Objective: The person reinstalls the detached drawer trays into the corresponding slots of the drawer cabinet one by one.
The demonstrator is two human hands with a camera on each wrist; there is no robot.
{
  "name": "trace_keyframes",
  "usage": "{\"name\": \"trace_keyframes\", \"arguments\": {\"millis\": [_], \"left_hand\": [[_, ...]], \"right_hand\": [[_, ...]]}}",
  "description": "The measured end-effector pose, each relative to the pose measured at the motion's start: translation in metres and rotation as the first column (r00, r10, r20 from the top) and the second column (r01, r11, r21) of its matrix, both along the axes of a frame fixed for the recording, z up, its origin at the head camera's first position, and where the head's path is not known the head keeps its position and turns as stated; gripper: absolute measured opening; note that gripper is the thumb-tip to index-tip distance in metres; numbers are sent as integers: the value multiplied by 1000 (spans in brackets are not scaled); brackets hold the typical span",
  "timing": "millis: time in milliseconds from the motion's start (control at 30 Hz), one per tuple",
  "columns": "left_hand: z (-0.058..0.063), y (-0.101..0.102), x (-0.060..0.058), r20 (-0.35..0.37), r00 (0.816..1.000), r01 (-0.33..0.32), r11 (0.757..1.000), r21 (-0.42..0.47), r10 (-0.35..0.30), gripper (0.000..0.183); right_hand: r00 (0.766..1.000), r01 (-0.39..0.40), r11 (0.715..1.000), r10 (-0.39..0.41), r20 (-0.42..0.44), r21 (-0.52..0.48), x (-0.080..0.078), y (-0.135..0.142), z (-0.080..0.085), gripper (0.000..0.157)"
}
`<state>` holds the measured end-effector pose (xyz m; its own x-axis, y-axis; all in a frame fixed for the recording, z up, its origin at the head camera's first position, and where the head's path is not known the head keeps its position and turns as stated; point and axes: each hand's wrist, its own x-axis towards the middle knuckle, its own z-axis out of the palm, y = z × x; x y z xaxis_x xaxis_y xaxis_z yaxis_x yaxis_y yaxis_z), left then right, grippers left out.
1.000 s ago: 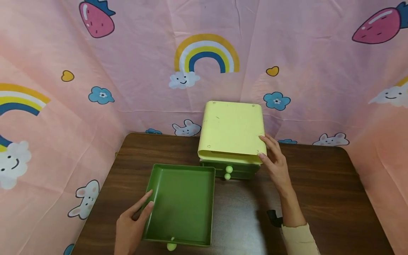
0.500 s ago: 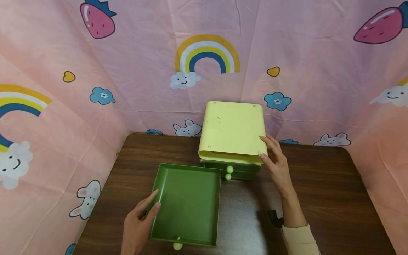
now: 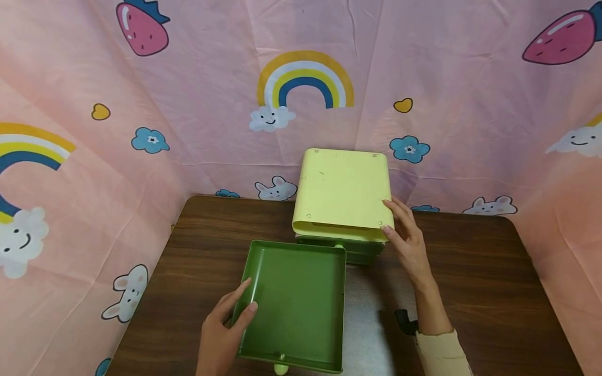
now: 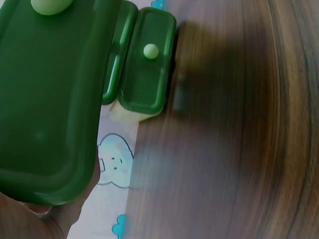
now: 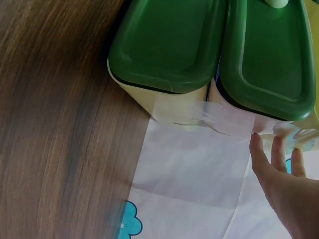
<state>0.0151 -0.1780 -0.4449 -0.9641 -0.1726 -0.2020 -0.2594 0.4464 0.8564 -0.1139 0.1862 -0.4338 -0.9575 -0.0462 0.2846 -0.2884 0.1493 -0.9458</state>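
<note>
My left hand grips a shallow green drawer by its left wall, thumb over the rim. Nothing lies in the drawer, and its round light-green knob faces me. In the left wrist view the drawer's front is raised above the table. Behind it stands a pale yellow desktop cabinet, its top slot bare under the lid. Lower green drawers sit in it, partly hidden by the held drawer. My right hand rests its fingertips against the cabinet's right side; in the right wrist view these fingers are nearly straight.
Both stand on or over a dark wood-grain table. A pink cloth with rainbows and strawberries hangs behind and at both sides, close to the cabinet's back. A small black piece shows beside my right wrist.
My left hand has carried the green drawer to the right, and it now overlaps the cabinet's front and covers most of the lower knobs. The right hand and cabinet have stayed put.
</note>
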Motion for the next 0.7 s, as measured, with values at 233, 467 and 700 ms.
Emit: {"name": "trace_keyframes", "arguments": {"millis": [233,467,700], "left_hand": [[3,6,0,-29,1000,4,1000,0,-4,46],[4,10,-1,-9,999,34,999,25,-33,55],[6,22,-2,-56,995,81,995,55,-78,61]], "right_hand": [[1000,-4,1000,4,-2,-7,0,0,2,49],[1000,5,1000,-5,3,6,0,0,3,49],[1000,6,1000,-6,0,4,0,0,4,48]]}}
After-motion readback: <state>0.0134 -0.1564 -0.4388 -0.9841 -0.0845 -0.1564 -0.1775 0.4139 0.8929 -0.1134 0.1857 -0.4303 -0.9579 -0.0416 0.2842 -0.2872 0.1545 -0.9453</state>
